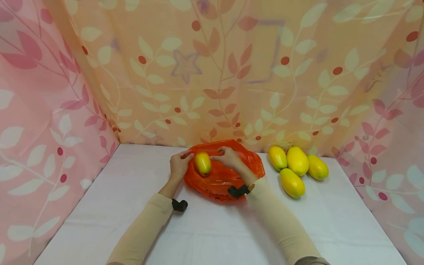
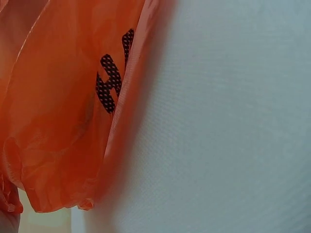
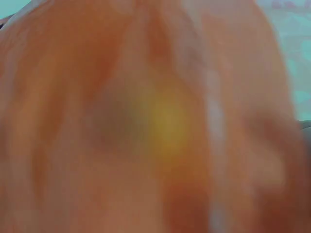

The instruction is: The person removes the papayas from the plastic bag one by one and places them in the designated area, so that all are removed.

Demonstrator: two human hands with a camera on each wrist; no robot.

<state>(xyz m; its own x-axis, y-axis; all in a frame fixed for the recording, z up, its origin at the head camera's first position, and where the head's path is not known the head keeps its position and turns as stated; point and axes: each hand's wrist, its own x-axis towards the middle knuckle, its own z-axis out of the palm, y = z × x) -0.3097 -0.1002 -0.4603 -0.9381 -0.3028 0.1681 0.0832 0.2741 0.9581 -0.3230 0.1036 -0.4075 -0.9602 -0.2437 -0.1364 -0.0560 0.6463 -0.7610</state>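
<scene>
An orange plastic bag [image 1: 225,180] lies spread at the back middle of the table, and black lettering shows on it in the left wrist view. One yellow mango [image 1: 203,164] sits at its left part. At the bag's left edge, my left hand [image 1: 179,164] pinches the plastic between thumb and fingers. My right hand [image 1: 228,157] is over the bag, its thumb and loosely bent fingertips close to the mango's right side. Blurred orange plastic [image 3: 73,73] fills most of the right wrist view, with a yellow patch in the middle.
Several more yellow mangoes [image 1: 297,162] lie grouped on the white table [image 1: 132,221] to the right of the bag. A floral cloth [image 1: 212,73] hangs behind the table and along both sides. Each wrist carries a small black camera mount [image 1: 180,205].
</scene>
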